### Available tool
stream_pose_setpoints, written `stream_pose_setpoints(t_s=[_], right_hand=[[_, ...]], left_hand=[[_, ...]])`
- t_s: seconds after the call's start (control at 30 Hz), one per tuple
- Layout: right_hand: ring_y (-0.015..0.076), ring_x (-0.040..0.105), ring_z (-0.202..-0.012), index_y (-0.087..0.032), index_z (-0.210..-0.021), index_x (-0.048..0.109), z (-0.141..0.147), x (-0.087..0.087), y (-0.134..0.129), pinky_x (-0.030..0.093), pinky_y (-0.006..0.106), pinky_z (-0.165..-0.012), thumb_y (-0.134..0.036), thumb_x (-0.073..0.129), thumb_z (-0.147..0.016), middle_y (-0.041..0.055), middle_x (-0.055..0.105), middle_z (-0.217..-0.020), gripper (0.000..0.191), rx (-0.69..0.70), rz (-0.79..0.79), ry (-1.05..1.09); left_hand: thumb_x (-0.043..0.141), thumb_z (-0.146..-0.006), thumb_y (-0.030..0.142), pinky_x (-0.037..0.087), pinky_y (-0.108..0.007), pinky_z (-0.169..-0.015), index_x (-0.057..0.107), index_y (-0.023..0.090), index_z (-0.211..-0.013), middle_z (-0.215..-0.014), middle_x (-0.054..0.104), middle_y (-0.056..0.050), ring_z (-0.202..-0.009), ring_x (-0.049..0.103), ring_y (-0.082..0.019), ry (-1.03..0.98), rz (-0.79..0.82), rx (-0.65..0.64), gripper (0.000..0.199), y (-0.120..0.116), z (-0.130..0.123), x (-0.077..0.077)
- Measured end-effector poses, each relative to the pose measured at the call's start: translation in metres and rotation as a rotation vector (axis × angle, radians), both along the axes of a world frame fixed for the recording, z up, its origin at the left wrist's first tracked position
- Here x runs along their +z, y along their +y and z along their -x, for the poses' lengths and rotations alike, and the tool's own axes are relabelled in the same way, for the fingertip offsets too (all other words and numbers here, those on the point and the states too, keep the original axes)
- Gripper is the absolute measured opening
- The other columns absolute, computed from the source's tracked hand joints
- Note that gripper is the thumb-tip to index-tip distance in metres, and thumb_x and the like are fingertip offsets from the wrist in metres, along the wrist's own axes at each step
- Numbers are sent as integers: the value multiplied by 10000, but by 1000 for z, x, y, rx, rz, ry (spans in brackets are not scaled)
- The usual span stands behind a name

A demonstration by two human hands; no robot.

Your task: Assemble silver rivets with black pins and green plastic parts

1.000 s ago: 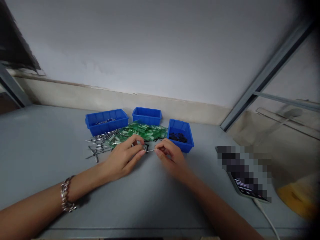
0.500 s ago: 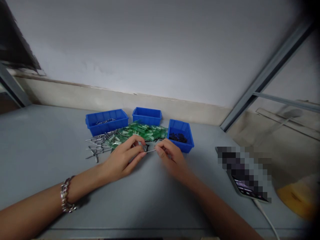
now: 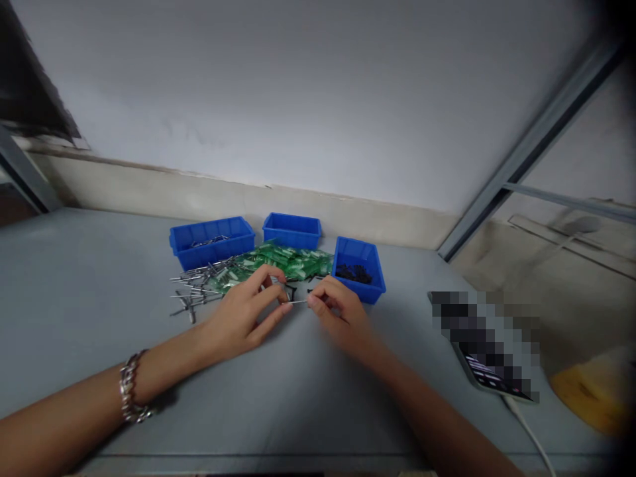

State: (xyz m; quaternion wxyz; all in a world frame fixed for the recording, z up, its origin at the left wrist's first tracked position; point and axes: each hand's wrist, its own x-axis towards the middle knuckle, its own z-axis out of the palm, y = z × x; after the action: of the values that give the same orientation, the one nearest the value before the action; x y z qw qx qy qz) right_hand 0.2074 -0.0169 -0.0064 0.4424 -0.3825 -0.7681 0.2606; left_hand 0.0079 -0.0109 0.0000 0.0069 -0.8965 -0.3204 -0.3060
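Between my two hands runs a thin metal rod (image 3: pixel 299 302), held above the grey table. My left hand (image 3: pixel 253 306) pinches one end between thumb and finger, its other fingers curled. At the opposite end, my right hand (image 3: pixel 338 310) is closed on the rod with thumb and fingertips. Small dark parts (image 3: pixel 291 290) show just behind the fingers, too small to name. Beyond the hands lies a heap of green plastic packets (image 3: pixel 293 262). Left of it, loose metal rods (image 3: pixel 191 295) with thicker ends are scattered.
A blue bin with metal pieces (image 3: pixel 213 250) stands at the left, another blue bin (image 3: pixel 292 233) at the back, and a blue bin of black parts (image 3: pixel 365 289) at the right. A phone (image 3: pixel 477 377) with a white cable (image 3: pixel 529 434) lies on the grey table (image 3: pixel 308 404).
My fingers have shifted very slightly and less of the rod shows between them. Bins, packets and scattered rods stay in place.
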Motion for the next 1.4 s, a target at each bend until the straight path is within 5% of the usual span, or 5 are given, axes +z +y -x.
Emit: stream_pose_setpoints(t_s=[0.27, 0.73, 1.1, 1.4], right_hand=[[82, 446, -622, -194, -724, 515, 1, -1, -1, 353, 214, -551, -221, 501, -811, -19, 465, -700, 92, 3, -19, 11], [87, 445, -640, -189, -697, 519, 2, 1, 0, 342, 225, -572, -299, 456, -856, -17, 462, -694, 204, -27, 41, -21], [82, 447, -630, -194, -728, 524, 1, -3, 0, 349, 213, -560, -236, 495, -823, -21, 467, -699, 108, 4, 20, 16], [91, 470, -670, -205, -803, 550, 2, 0, -1, 370, 214, -584, -256, 498, -821, -13, 495, -735, 76, -23, 55, 9]], left_hand=[[345, -900, 245, 450, -336, -823, 532, 151, -822, -1043, 449, -83, -914, 517, -171, 34, 178, -16, 223, 2, -3, 1], [427, -857, 158, 442, -260, -676, 527, 152, -842, -994, 450, -66, -705, 472, -96, -74, -14, -89, 101, -1, -4, 2], [384, -886, 248, 440, -313, -806, 513, 158, -829, -1014, 460, -75, -908, 503, -163, -39, 148, -20, 168, 2, -2, 0], [406, -875, 201, 442, -266, -781, 538, 160, -773, -971, 501, -57, -884, 505, -140, -112, 101, -65, 172, 0, -4, 2]])
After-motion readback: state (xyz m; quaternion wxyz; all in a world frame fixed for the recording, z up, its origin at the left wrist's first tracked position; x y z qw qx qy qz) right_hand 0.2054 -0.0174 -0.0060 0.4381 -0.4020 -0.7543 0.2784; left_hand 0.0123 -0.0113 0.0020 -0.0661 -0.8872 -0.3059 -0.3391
